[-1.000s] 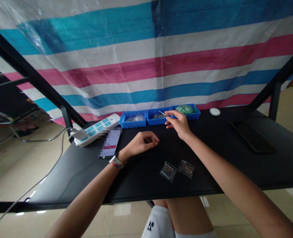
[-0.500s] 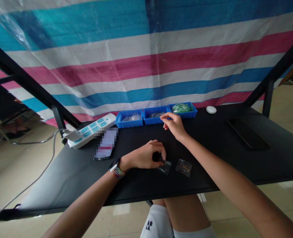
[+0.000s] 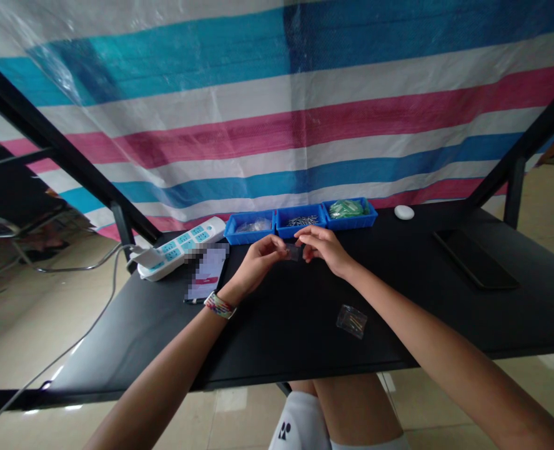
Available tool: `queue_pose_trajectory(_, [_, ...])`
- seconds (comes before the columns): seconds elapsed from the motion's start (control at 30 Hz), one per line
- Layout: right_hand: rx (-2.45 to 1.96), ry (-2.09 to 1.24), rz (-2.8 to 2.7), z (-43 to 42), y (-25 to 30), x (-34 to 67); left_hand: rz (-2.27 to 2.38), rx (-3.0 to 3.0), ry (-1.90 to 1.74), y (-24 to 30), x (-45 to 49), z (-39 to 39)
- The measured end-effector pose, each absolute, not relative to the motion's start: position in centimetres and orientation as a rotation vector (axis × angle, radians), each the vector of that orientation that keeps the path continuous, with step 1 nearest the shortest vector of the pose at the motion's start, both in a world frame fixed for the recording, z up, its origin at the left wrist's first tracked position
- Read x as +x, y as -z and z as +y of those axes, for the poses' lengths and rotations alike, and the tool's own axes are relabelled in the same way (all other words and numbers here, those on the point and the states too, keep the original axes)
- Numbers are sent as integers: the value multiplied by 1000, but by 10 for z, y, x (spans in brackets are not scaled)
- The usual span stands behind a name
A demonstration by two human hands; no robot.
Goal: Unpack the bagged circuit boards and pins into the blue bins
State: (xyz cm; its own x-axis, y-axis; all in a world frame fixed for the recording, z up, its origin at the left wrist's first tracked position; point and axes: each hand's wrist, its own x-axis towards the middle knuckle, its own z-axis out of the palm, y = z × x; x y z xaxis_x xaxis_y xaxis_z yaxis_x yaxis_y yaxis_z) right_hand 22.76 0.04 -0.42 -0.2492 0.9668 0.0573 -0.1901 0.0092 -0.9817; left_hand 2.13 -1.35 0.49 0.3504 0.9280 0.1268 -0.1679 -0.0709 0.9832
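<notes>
Between thumb and fingers, my left hand [image 3: 260, 259] pinches a small clear plastic bag [image 3: 293, 252] above the table, just in front of the blue bins. My right hand [image 3: 326, 250] is at the bag's right side, its fingers curled together; whatever they hold is too small to make out. Behind the hands, the middle blue bin [image 3: 283, 232] contains many small metal screws [image 3: 303, 220]. A second clear bag [image 3: 351, 321] with several thin brass-coloured pieces inside lies flat nearer the front edge.
Clear bags fill the left blue bin [image 3: 250, 237]; green-tinted packets fill the right one [image 3: 351, 221]. A power strip [image 3: 180, 247] and a phone [image 3: 210, 272] lie left. On the right are a white rounded object [image 3: 404, 212] and a dark phone [image 3: 476, 259]. Striped sheeting [image 3: 258, 144] hangs behind.
My left hand has lifted the small bag off the table and carried it forward toward the bins. My right hand has drawn back from the screw bin to the bag.
</notes>
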Motion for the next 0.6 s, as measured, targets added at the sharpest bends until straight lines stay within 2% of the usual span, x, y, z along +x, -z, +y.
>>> queue_pose_trajectory(0.2, [-762,-1544,-1363,-10,2,220,783,1210,-1182,-2,21,-12])
queue_pose_trajectory(0.6, [-787,-1287,-1357,-10,10,214,933,1214,-1067,2,14,-7])
